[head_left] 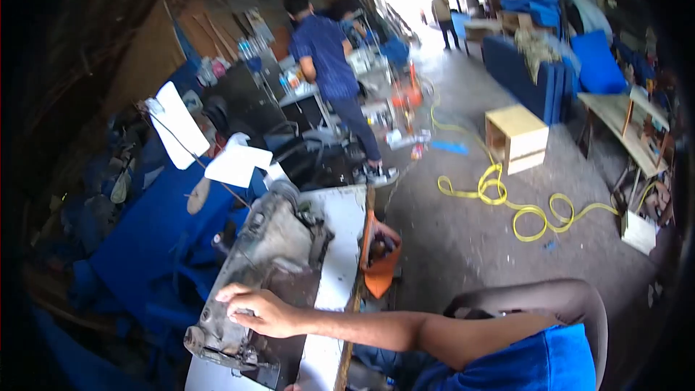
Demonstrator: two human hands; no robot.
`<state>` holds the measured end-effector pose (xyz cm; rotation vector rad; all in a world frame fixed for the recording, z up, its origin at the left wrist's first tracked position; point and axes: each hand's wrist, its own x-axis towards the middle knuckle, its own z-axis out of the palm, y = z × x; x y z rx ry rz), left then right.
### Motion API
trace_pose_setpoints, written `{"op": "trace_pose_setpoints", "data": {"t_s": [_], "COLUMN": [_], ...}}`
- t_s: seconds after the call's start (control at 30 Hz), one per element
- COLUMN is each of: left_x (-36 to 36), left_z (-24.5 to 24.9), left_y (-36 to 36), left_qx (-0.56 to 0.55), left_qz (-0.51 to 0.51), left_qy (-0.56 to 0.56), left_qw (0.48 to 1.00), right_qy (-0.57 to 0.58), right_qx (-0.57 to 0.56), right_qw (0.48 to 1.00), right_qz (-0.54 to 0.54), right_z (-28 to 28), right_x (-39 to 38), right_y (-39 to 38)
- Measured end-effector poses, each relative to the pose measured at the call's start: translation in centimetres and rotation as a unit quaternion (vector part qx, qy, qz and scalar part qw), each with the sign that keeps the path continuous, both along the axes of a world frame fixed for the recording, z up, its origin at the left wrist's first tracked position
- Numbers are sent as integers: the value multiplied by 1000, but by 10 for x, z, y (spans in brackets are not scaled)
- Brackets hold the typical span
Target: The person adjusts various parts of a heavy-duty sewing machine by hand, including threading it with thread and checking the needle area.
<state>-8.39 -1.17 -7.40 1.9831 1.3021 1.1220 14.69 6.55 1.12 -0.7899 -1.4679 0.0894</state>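
Note:
A worn grey sewing machine point(271, 235) stands on a white-topped table point(339, 221), its handwheel end away from me. My right hand point(264, 311) reaches across from the right and rests over the machine's near end. Its fingers are bent a little and spread apart, lying on the metal without wrapping round anything. Of my left hand point(292, 387), only a small bit of skin shows at the bottom edge; its fingers are hidden. Beyond the machine, blue fabric point(148, 239) hangs down in folds.
An orange pouch point(381, 257) hangs at the table's edge. On the floor lie a coiled yellow hose point(492, 188) and a small wooden cabinet point(517, 137). A person in dark blue point(329, 58) stands at a cluttered bench. Blue sofa parts point(521, 76) stand further back.

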Motion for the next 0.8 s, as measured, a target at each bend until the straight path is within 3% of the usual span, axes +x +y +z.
{"op": "trace_pose_setpoints", "data": {"t_s": [0.23, 0.37, 0.63, 0.77, 0.8], "left_x": [4, 0, 8, 1, -2], "left_z": [-1, -10, -6, -28, -40], "left_y": [0, 6, 3, 16, 23], "left_qx": [-20, -13, 19, -8, 38], "left_qz": [22, 0, 32, 24, -8], "left_qy": [1, -32, 40, -21, -55], "left_qw": [1000, 999, 999, 999, 998], "right_qy": [27, -5, -90, -78, -84], "right_qx": [40, -33, 33, 66, 64], "right_qw": [998, 995, 995, 994, 994], "right_qz": [37, 90, -9, -36, -28], "right_z": [-1, 9, 11, 15, 20], "right_x": [7, 19, 19, 17, 20], "right_y": [6, 0, 4, 1, -5]}}
